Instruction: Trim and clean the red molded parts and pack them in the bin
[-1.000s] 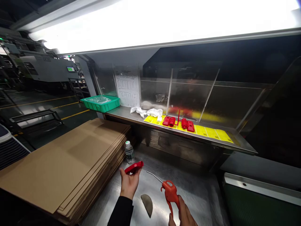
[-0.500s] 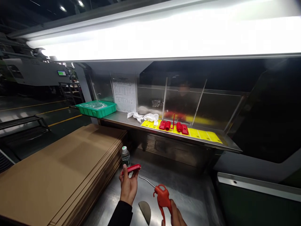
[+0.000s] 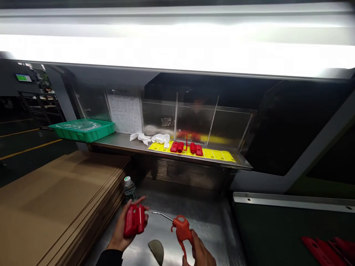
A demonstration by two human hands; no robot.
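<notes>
In my left hand (image 3: 122, 227) rests a red plastic part (image 3: 134, 220) with a flat body and a rounded cylinder side by side, its face turned toward me. My right hand (image 3: 201, 249) is wrapped around an orange air blow gun (image 3: 182, 231). The thin metal nozzle of the gun points left toward the red part, with a small gap between them. Below, a grey half-round piece (image 3: 156, 251) lies on the metal table (image 3: 172, 255). A clear water bottle (image 3: 129, 189) with a green-and-white cap stands behind my left hand.
Flat cardboard sheets (image 3: 63, 192) are stacked at left. On the metal shelf (image 3: 119, 142) are a green tray (image 3: 97, 133), white cloths (image 3: 161, 139) and red parts (image 3: 177, 147) on a yellow sheet (image 3: 219, 155). More red parts (image 3: 324, 251) lie on a dark green surface at right.
My left hand has turned the red part from edge-on to face-on and lowered it. The view has swung right, bringing in the red parts on the dark green surface.
</notes>
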